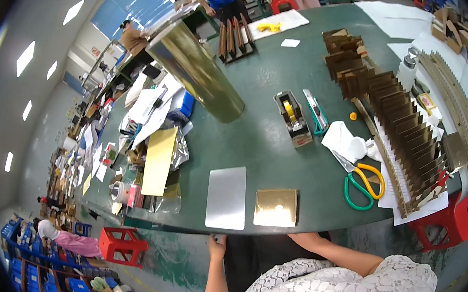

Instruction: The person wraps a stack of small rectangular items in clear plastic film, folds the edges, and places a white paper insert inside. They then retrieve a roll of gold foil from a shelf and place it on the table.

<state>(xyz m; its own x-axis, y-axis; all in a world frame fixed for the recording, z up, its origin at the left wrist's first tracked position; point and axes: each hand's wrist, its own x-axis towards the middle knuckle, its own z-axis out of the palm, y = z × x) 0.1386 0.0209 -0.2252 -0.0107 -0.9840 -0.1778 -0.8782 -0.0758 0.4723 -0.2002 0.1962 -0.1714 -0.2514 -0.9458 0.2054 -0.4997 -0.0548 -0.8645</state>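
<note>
My left hand [216, 244] rests at the table's near edge, just under a flat silver sheet [226, 198]; its fingers look curled and it holds nothing that I can see. My right hand [306, 239] lies below the table edge, under a shiny gold square card [275, 208], mostly hidden by the table rim. The silver sheet and the gold card lie side by side on the dark green table [256, 144].
A big gold foil roll [198, 70] stands upright at the back. A tape dispenser [292, 118], scissors with yellow and green handles [361, 181], white cloth [346, 141] and rows of brown folded cards [401, 124] fill the right. Red stools [122, 245] stand by the table.
</note>
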